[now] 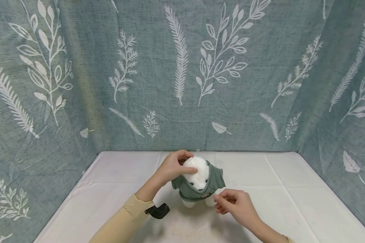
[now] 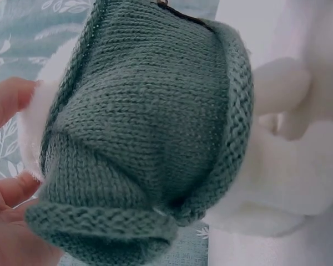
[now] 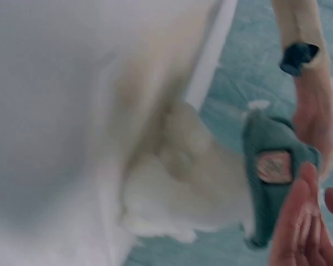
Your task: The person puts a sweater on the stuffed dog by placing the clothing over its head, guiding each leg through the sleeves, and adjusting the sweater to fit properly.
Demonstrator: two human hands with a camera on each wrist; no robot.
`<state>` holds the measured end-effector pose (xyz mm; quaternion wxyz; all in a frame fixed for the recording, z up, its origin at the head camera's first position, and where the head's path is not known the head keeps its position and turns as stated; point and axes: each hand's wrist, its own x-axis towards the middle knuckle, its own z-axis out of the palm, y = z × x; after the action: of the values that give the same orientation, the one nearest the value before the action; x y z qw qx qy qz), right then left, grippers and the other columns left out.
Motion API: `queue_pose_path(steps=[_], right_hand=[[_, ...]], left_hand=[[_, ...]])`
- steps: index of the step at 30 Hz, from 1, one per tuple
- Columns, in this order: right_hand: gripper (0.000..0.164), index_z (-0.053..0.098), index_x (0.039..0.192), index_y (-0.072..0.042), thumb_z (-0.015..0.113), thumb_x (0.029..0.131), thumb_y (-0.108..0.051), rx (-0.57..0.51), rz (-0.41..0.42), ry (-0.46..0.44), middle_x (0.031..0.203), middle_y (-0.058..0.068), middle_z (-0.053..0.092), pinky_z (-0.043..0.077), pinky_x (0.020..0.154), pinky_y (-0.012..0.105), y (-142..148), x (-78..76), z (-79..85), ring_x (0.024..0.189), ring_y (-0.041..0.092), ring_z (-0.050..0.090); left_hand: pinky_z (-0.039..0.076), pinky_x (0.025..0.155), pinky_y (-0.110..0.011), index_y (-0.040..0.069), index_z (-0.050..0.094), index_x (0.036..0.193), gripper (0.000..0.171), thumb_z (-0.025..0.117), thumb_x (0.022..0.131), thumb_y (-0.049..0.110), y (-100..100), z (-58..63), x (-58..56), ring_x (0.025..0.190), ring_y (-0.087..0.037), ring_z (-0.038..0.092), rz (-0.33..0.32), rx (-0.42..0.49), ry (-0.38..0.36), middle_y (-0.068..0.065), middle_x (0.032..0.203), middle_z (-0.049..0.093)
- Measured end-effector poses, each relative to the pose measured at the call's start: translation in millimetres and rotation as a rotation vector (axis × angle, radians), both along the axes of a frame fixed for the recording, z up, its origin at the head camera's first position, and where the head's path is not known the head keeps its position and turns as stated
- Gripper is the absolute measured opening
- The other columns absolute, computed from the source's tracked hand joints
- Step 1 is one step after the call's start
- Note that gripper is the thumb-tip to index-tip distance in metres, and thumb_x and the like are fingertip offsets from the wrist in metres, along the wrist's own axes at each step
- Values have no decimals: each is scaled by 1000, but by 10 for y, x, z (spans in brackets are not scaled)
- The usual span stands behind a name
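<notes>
Curtain [image 1: 158,84]: blue-green cloth with white leaf prints, hung behind and along both sides.
Table [image 1: 273,182]: covered in white, creased cloth, reaching to the foot of the curtain.
Left sleeve [image 1: 124,216]: pale yellow, bunched at the wrist.
Toy [image 1: 202,167]: white and furry, near the middle of the table, between the two hands. Its long axis runs from the head, up and away from the person, to the feet [image 1: 189,204], low and nearer; the face tips down toward the near edge.
Sweater [image 2: 150,116]: green knit, worn round the body, its rolled hem above the legs.
Left hand [image 1: 171,165]: grips the head from the left, thumb across the front, other fingers round the far side; it is nearer the head.
Right hand [image 1: 238,204]: by the lower right hem, nearer the feet; the toy lies leftward and beyond its fingertips. Whether it pinches the knit I cannot tell.
Black gadget [image 1: 158,211]: at the left wrist, on the underside.
Patch [image 3: 275,166]: pinkish, on the sweater, close to the right fingertips.
</notes>
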<state>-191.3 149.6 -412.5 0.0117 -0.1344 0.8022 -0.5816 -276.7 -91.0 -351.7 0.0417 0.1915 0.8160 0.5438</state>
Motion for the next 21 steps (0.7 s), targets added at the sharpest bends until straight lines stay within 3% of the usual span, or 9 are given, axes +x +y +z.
queue_pose_path(steps=[5,8,10,12,16,21], right_hand=[[8,69,84,-16,73,83,-22,76,-177,437,73,-3,69,54,57,24,65,-48,210,61,6,64],[19,67,96,-18,77,80,-21,161,-247,582,90,-5,69,55,70,23,97,-183,301,80,7,65],[28,66,105,-17,77,79,-23,189,-220,567,102,-2,68,54,79,25,109,-275,326,93,11,64],[32,65,109,-19,76,80,-27,193,-177,488,108,-2,67,54,84,28,98,-342,332,99,14,64],[27,68,108,-19,74,83,-25,148,-127,368,98,0,70,55,78,25,69,-413,282,88,12,66],[18,70,101,-16,73,83,-15,120,-165,352,86,1,69,55,68,20,34,-420,238,76,8,66]], left_hand=[[52,73,-31,11,63,115,46,81,74,25,13,-4,2,88,-16,60,5,-9,10,-6,106,65],[52,73,-31,11,64,114,46,81,74,25,20,2,9,88,-16,60,11,-11,9,-5,105,65],[51,73,-30,11,64,114,45,81,74,24,24,5,15,87,-16,60,14,-10,9,-5,105,65],[51,72,-30,11,64,114,45,81,75,24,29,11,24,87,-16,60,20,-9,7,-5,104,65],[51,72,-30,12,64,113,43,80,75,23,40,18,31,86,-16,59,28,-11,3,-5,103,64],[51,72,-32,12,63,111,41,79,75,22,56,17,31,88,-16,59,38,-42,20,-4,103,65]])
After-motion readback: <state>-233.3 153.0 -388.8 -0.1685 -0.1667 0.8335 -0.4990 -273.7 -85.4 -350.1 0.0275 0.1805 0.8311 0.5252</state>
